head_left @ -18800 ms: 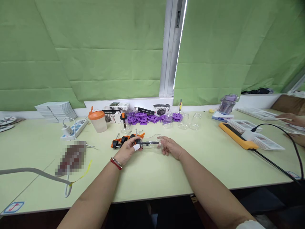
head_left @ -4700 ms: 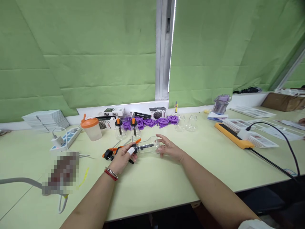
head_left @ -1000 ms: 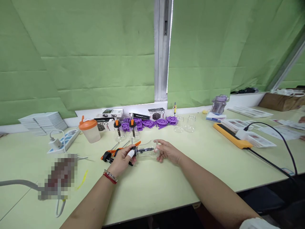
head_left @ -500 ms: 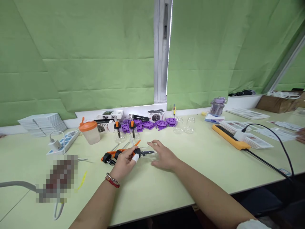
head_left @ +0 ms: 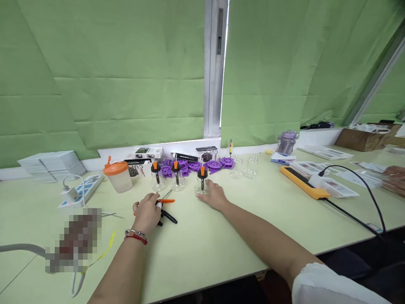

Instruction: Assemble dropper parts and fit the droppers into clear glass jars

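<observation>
My right hand (head_left: 214, 195) is closed round the lower part of a clear glass jar (head_left: 202, 185) with a black and orange top, upright on the table. To its left stand two similar jars, one in the middle (head_left: 178, 179) and one farther left (head_left: 157, 177). My left hand (head_left: 148, 212), with a white wrap on one finger, is closed on a black and orange pump top (head_left: 167, 214) lying on the table; the hand hides part of it. Its orange lever (head_left: 167, 201) sticks out to the right.
Behind the jars lie purple plastic parts (head_left: 196, 166) and small boxes. Two open glass jars (head_left: 251, 167) stand right of them. An orange-lidded cup (head_left: 118, 175) and power strip (head_left: 85, 190) are left, a yellow power strip (head_left: 303, 183) right. Another person's hand shows at the far right.
The jar between my hands now stands upright beside the other two, with my right hand at it. My left hand has let go of its top and moved left to the loose pump tops.
</observation>
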### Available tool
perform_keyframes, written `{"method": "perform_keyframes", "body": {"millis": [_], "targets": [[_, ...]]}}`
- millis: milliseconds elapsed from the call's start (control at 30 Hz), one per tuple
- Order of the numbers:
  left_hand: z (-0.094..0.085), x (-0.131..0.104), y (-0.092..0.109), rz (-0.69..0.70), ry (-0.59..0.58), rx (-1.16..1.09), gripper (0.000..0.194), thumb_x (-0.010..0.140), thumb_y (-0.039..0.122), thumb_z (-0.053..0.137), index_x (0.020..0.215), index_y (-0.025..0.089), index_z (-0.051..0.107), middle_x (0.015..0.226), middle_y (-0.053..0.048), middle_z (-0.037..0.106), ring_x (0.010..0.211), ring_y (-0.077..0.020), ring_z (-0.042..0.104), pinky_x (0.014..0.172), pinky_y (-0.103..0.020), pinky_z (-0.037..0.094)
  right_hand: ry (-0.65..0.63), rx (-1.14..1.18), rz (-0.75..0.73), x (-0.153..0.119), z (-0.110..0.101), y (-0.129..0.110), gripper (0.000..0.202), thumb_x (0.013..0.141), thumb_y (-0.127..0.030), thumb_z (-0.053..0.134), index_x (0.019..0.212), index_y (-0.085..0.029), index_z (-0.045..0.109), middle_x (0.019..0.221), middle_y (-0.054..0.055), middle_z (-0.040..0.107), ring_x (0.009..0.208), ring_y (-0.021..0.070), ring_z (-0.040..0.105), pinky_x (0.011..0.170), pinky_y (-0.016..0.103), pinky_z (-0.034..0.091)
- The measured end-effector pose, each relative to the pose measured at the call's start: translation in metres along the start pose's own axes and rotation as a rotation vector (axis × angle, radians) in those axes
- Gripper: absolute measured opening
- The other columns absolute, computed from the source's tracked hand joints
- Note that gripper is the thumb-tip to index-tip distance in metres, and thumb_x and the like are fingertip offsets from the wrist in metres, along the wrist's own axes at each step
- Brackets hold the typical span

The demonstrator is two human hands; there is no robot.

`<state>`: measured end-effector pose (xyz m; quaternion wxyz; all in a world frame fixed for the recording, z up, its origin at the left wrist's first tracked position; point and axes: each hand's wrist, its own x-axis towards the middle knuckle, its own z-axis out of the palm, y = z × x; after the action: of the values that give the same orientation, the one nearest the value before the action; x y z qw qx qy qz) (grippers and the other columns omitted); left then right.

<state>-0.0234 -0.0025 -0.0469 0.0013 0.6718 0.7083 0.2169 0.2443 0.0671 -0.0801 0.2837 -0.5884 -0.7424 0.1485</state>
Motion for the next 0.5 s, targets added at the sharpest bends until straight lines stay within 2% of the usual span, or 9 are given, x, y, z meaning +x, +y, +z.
{"method": "perform_keyframes", "body": {"millis": [100,233,367,500], "targets": [[0.004,-0.003,0.003,0.009,-0.083,0.078,0.041,0.078,0.017,0.041,0.114,0.021,0.059,0.129,-0.014,0.055,0.115,-0.0315,0.049,0.096,-0.057,0.023,-0.010,-0.036,0.010,0.017,0.007,0.001,0.083,0.074,-0.064,0.055,0.138,-0.016,0.032,0.127,0.014,0.054,0.118,0.0293,0.046,0.095,0.039,0.030],[0.005,-0.005,0.008,0.063,-0.103,0.098,0.036,0.081,0.019,0.040,0.108,0.023,0.062,0.123,-0.013,0.060,0.116,-0.0324,0.048,0.097,-0.064,0.014,-0.027,-0.097,0.027,0.039,0.015,0.002,0.083,0.077,-0.065,0.050,0.142,-0.017,0.028,0.125,0.015,0.056,0.120,0.0302,0.045,0.095,0.040,0.029],[0.003,-0.008,0.015,0.113,-0.092,0.076,0.033,0.082,0.027,0.042,0.105,0.022,0.064,0.111,-0.013,0.064,0.109,-0.0320,0.053,0.097,-0.060,0.016,-0.045,-0.125,0.030,0.053,0.021,0.001,0.083,0.078,-0.066,0.048,0.142,-0.018,0.028,0.121,0.015,0.058,0.119,0.0306,0.045,0.095,0.041,0.028],[0.005,-0.012,0.027,0.174,-0.114,0.019,0.037,0.083,0.034,0.044,0.112,0.021,0.063,0.105,-0.012,0.065,0.101,-0.0294,0.055,0.096,-0.051,0.023,-0.052,-0.130,0.042,0.062,0.024,0.000,0.083,0.079,-0.067,0.046,0.142,-0.017,0.027,0.121,0.016,0.058,0.120,0.0317,0.044,0.095,0.042,0.027]]}}
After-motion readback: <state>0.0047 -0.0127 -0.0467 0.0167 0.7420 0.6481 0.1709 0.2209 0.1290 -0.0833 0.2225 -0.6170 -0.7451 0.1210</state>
